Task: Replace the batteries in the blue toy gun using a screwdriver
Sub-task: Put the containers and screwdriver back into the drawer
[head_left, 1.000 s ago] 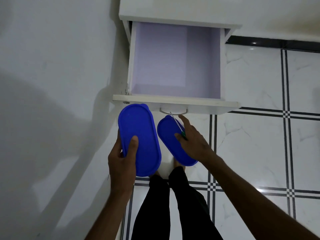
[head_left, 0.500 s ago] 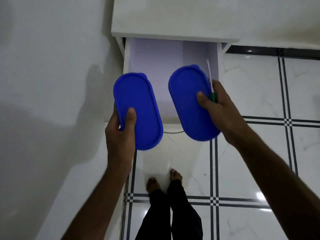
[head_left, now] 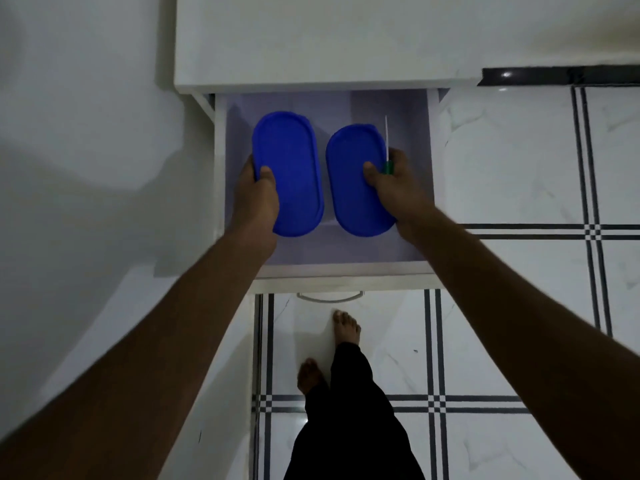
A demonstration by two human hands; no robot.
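Observation:
Two blue oval lidded containers are held over the open white drawer [head_left: 431,188]. My left hand [head_left: 256,195] grips the left container [head_left: 291,161] at its near edge, thumb on the lid. My right hand [head_left: 398,183] grips the right container [head_left: 353,171] and also holds a screwdriver [head_left: 387,150] with a green handle, its thin shaft pointing away from me. Both containers sit low inside the drawer; whether they touch its floor I cannot tell. No toy gun or batteries are in view.
The drawer juts out from a white cabinet [head_left: 311,46] against a white wall on the left. Its metal handle [head_left: 329,297] faces me. My bare feet [head_left: 346,329] stand on the white tiled floor [head_left: 519,306] just in front of it.
Both hands carried the blue containers from below the drawer front up and forward, then down into the drawer. The grip on both containers and on the screwdriver is unchanged.

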